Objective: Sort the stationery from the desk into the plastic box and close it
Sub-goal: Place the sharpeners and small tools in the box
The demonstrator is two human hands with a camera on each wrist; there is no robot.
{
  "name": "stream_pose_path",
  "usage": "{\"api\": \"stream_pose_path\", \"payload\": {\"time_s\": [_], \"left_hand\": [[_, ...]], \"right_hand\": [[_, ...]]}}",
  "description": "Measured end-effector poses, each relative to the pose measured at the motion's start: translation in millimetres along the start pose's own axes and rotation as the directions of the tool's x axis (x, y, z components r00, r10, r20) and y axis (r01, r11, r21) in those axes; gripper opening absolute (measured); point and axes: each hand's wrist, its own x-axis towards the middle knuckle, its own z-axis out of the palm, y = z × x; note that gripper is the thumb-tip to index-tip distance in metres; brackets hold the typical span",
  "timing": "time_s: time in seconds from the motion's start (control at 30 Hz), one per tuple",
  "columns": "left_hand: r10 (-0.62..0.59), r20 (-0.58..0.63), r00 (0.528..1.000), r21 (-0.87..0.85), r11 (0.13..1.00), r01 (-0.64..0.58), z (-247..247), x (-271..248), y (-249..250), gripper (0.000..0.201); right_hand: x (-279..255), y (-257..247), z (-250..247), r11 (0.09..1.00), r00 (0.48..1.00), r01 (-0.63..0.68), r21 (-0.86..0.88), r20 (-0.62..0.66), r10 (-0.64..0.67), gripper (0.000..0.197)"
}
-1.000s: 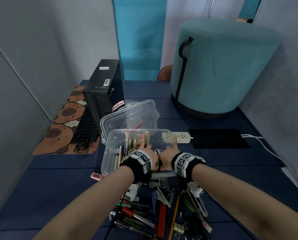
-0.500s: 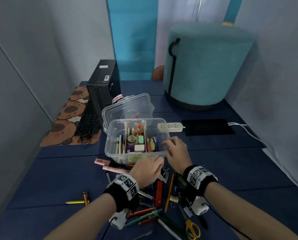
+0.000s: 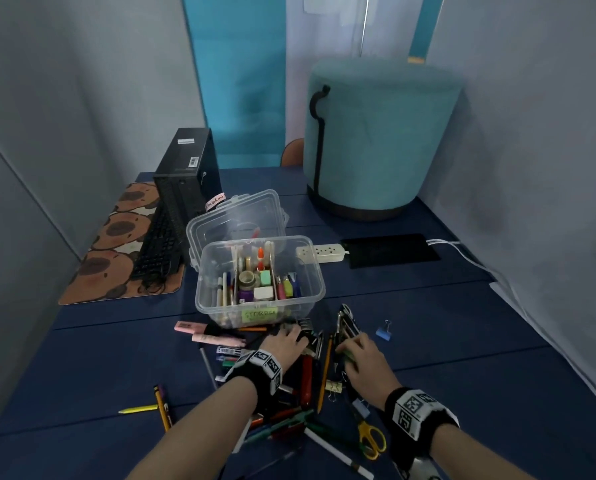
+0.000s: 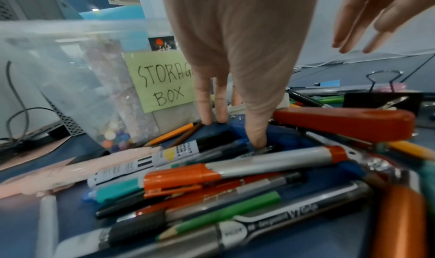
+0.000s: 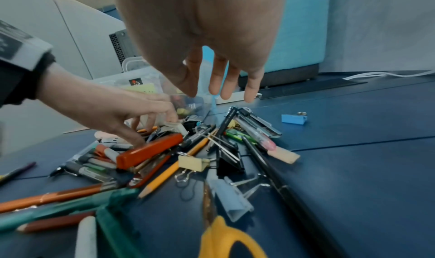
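The clear plastic box [image 3: 206,299] stands open on the blue desk, its lid [image 3: 235,216] tipped up behind it, with pens, tape and erasers sorted in its compartments. A green "STORAGE BOX" note [image 4: 162,83] is stuck on its front wall. Just in front lies a pile of stationery [image 3: 310,382]: markers, pencils, binder clips and a red stapler [image 5: 150,150]. My left hand [image 4: 233,132] reaches down into the pile's far edge, fingertips [image 4: 207,120] touching the desk beside the stapler, holding nothing. My right hand [image 5: 221,93] hovers over the pile's right side with straight fingers, empty.
A blue binder clip [image 3: 383,332] lies apart at the right; pink highlighters [image 3: 189,326] and loose pencils [image 3: 161,407] lie at the left. Yellow scissors [image 3: 371,441] lie near my right wrist. Behind the box are a computer tower [image 3: 185,181], keyboard [image 3: 158,247], power strip [image 3: 320,252] and teal stool [image 3: 379,140].
Both hands have come out of the box and back toward me, down onto the pile in front of it. The box has stayed in place with its lid up.
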Motion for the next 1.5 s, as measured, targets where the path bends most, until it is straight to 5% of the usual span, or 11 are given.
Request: {"api": "stream_pose_path", "payload": {"time_s": [0.3,0.5,0.63,0.8,0.93,1.03,1.2,1.37,1.5], "left_hand": [[-0.056,-0.146,0.988,-0.066,0.997,0.047,8,-17,-16,0.065],[-0.138,-0.415,0.900,-0.163,0.984,0.075,2,-48,-53,0.061],[-0.205,-0.528,0.824,-0.364,0.931,-0.002,-11,-63,-59,0.078],[-0.372,-0.430,0.823,-0.789,0.598,-0.142,-35,-62,-49,0.047],[-0.378,-0.153,0.913,-0.966,-0.138,-0.218,-54,-48,-40,0.036],[-0.393,-0.059,0.918,-0.860,-0.446,-0.246,-66,-38,-42,0.031],[-0.463,0.001,0.887,-0.792,-0.542,-0.282,-78,-27,-69,0.041],[-0.520,-0.064,0.852,-0.720,-0.567,-0.400,-102,-22,-91,0.050],[-0.511,0.016,0.860,-0.637,-0.668,-0.385,-122,-19,-107,0.047]], "right_hand": [[21,-19,4,0.999,0.996,0.002,0.047,0.085,-0.006,0.019],[34,-24,9,0.968,0.955,-0.240,0.074,0.198,0.221,0.013],[37,-38,22,0.936,0.871,-0.350,0.022,0.375,0.317,0.046],[40,-46,33,0.927,0.855,-0.362,-0.102,0.360,0.374,0.038],[38,-46,23,0.927,0.872,-0.370,-0.050,0.325,0.366,0.031],[37,-42,10,0.942,0.899,-0.334,0.017,0.305,0.313,0.035],[37,-50,-43,0.770,0.875,-0.409,0.490,0.449,0.179,0.017],[86,-58,-87,0.576,0.950,-0.311,0.756,0.232,0.208,0.022],[140,-72,-95,0.642,0.966,-0.255,0.723,0.165,0.198,0.018]]}}
